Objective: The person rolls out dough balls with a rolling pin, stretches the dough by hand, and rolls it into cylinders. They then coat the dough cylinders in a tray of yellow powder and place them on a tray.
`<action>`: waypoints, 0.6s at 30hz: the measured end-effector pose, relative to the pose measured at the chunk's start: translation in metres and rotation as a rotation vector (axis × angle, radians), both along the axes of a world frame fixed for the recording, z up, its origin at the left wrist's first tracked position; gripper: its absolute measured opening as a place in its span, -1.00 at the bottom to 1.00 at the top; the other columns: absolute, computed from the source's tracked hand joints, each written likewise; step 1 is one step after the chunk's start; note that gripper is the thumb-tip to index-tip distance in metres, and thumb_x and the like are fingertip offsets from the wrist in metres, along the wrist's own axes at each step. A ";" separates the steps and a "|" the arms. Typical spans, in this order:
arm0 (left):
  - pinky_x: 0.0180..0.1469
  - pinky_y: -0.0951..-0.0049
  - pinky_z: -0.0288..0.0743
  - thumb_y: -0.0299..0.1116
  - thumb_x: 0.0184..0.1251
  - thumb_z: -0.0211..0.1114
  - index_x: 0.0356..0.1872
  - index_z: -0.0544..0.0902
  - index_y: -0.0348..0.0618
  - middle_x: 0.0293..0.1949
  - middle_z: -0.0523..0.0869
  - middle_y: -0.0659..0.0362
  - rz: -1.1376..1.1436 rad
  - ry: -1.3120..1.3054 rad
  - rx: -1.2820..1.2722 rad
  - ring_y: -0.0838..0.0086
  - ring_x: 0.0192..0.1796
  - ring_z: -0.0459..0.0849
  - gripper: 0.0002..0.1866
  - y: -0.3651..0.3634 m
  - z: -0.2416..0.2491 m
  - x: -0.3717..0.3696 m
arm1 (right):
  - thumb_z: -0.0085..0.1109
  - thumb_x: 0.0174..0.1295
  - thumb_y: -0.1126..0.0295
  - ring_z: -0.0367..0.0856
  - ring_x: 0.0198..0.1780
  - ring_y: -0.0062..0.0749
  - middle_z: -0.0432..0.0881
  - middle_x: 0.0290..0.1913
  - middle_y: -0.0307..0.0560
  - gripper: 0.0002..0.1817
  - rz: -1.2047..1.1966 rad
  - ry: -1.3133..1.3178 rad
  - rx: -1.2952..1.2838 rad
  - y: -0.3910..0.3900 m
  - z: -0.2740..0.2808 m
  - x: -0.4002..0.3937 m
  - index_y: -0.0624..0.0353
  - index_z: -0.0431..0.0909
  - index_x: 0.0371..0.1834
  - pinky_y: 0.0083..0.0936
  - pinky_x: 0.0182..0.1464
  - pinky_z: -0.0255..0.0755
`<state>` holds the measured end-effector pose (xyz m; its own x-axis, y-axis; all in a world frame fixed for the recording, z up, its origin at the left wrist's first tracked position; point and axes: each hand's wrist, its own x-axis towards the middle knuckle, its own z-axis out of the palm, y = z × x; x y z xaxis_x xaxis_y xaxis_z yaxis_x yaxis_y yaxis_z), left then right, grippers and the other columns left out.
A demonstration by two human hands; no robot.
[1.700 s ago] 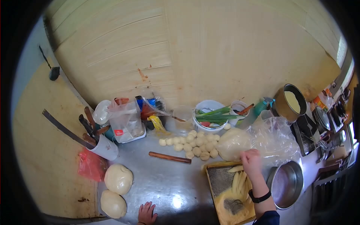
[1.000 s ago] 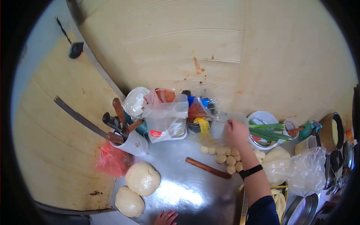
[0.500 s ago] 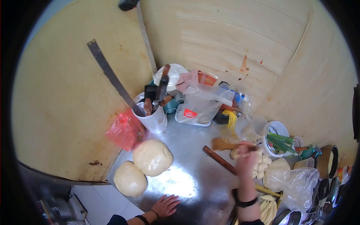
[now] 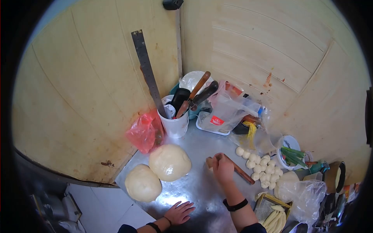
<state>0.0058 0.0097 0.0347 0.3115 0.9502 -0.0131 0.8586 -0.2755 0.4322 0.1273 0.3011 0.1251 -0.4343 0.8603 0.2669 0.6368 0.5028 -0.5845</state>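
Head cam: R hand [image 4: 223, 169], just below-right of frame ctr, was clenched round a small tan item [image 4: 210, 162], type unclear, beside the wooden rod [image 4: 244, 176]. L hand [image 4: 178, 213], btm ctr, lay on the metal table [image 4: 202, 188], fingers loosely spread.

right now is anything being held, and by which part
The right hand holds a tan-ended tool; the gripped part is hidden. Whether it also touches the wooden rod, I can't tell. The left hand holds nothing.

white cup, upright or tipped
Upright: the cup stands base-down on the table, mouth up, with a wooden handle rising from it.
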 end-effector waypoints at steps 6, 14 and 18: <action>0.46 0.14 0.15 -0.04 0.36 0.20 0.40 0.43 0.06 0.45 0.41 0.24 -0.013 -0.013 0.012 0.40 0.46 0.36 -0.40 0.002 0.000 -0.003 | 0.13 0.39 0.32 0.67 -0.44 -0.01 0.67 -0.47 0.03 -0.84 -0.039 0.012 -0.061 0.006 0.003 0.012 0.18 0.57 -0.15 -0.20 -0.38 0.52; 0.49 0.05 0.15 -0.09 0.32 0.23 0.39 0.40 -0.13 0.43 0.41 0.05 0.015 -0.313 -0.057 0.23 0.47 0.36 -0.35 0.040 0.003 -0.010 | 0.03 0.50 0.33 0.46 -0.34 -0.63 0.54 -0.29 -0.22 -0.82 -0.379 0.583 0.387 0.058 0.083 0.152 0.20 0.51 -0.02 -0.65 -0.34 0.39; 0.49 -0.08 0.13 -0.11 0.31 0.26 0.41 0.35 -0.27 0.43 0.37 -0.06 0.042 -0.239 0.067 0.10 0.47 0.33 -0.29 0.118 0.026 -0.003 | 0.01 0.51 0.35 0.56 -0.25 -0.55 0.60 -0.18 -0.11 -0.77 -0.534 0.686 0.197 0.105 0.073 0.203 0.24 0.50 0.08 -0.62 -0.25 0.49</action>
<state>0.0030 0.1280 0.0608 0.2582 0.9586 0.1199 0.7457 -0.2767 0.6062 0.3304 0.4056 0.1983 0.3217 0.8132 0.4850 0.3564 0.3705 -0.8577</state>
